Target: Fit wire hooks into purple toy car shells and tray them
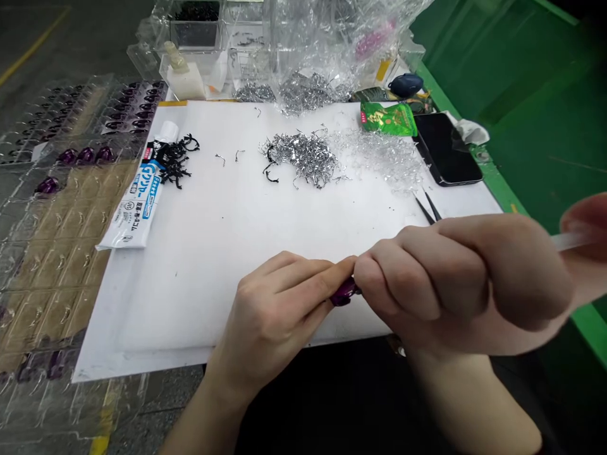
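Observation:
My left hand [279, 309] is closed, pinching a small glossy purple piece [344, 292] between its fingertips, low over the front of the white work board. Curled into a fist, my right hand [441, 278] meets the left fingertips at that piece. A thin whitish stick [569, 240] shows between its forefinger and thumb; the rest of the stick is hidden. Just beyond the right knuckles the dark tips of tweezers [429, 207] stick out, their other end covered by the hand.
The white board [213, 272] carries a glue tube [135, 196], black knotted threads [176, 161], a silver tinsel heap [308, 158], a green packet [387, 119] and a phone [448, 148]. Clear trays [71, 234] with purple pieces lie left. A bottle [184, 76] stands behind; a green wall [521, 82] rises right.

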`<action>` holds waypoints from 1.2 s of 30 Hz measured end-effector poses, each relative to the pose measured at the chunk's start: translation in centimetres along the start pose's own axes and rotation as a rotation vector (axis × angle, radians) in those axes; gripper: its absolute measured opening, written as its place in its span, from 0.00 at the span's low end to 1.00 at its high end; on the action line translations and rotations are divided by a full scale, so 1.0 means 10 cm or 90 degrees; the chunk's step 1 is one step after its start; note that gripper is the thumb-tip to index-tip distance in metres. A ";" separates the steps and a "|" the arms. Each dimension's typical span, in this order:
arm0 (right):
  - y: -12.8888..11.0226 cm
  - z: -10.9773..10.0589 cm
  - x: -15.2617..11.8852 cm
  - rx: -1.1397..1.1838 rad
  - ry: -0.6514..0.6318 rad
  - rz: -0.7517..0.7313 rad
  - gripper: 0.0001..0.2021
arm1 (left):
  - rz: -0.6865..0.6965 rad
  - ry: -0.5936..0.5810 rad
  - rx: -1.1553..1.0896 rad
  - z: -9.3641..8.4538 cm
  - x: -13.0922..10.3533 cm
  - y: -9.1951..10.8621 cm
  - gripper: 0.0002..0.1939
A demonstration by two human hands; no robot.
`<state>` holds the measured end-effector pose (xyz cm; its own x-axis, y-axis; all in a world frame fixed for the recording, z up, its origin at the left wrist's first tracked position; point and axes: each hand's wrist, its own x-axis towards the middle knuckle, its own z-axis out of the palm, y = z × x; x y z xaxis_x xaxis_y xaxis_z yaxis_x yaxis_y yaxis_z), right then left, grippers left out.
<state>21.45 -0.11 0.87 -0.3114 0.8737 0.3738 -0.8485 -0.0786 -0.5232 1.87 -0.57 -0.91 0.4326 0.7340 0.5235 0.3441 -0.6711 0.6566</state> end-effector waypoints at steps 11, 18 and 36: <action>0.01 -0.05 0.04 0.231 0.005 0.024 0.32 | -0.043 -0.021 -0.057 -0.04 -0.04 0.00 0.25; 0.06 -0.04 0.06 0.236 0.019 -0.014 0.32 | -0.047 -0.028 -0.074 -0.08 -0.04 -0.01 0.23; 0.10 0.05 0.16 0.165 0.032 -0.042 0.33 | -0.085 -0.032 -0.067 -0.08 -0.06 -0.02 0.26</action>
<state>19.88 0.96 1.26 -0.2356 0.9029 0.3595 -0.9496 -0.1353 -0.2826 0.87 -0.81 -0.89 0.4313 0.8082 0.4011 0.3131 -0.5510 0.7736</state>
